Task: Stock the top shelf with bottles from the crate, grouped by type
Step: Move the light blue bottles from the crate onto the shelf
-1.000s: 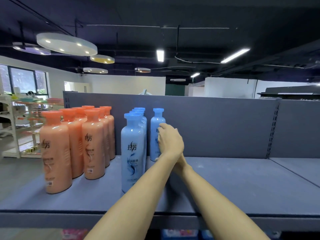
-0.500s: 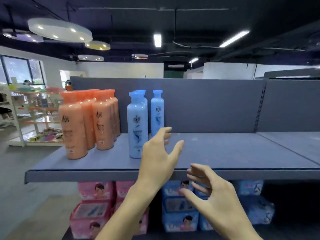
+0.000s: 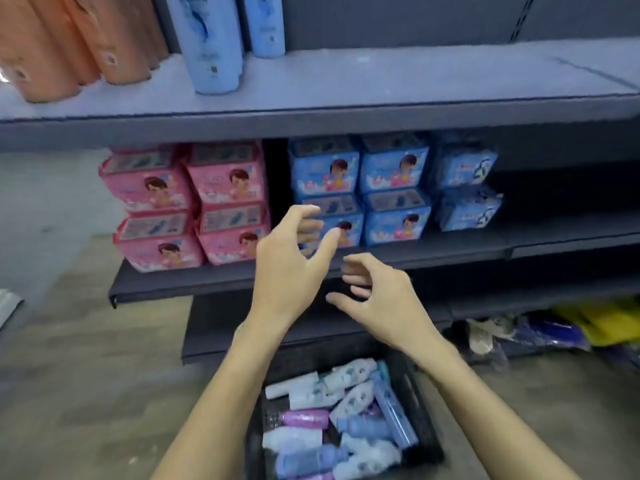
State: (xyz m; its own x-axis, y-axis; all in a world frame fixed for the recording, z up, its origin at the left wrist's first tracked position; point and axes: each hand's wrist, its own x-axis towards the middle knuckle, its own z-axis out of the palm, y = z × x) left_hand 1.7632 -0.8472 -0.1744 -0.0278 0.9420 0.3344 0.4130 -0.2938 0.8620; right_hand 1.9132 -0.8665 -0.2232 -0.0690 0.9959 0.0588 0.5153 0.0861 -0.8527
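Note:
A black crate (image 3: pixel 420 403) stands on the floor below me, filled with several lying bottles (image 3: pixel 332 420) in white, blue and purple. On the grey top shelf (image 3: pixel 381 84), several orange bottles (image 3: pixel 79 39) stand at the left and several blue bottles (image 3: pixel 214 43) beside them. My left hand (image 3: pixel 291 268) and my right hand (image 3: pixel 384 299) hover empty above the crate, in front of the middle shelf, fingers loosely spread.
Pink packs (image 3: pixel 194 206) and blue packs (image 3: pixel 388 192) fill the middle shelf (image 3: pixel 180 285). Yellow and blue bags (image 3: pixel 568 327) lie on the lowest level at the right. The top shelf's right part is bare. Wooden floor lies left of the crate.
My view has dropped from the top shelf down to the crate. Both hands let go of the blue bottle on the shelf, drew back and came down, empty.

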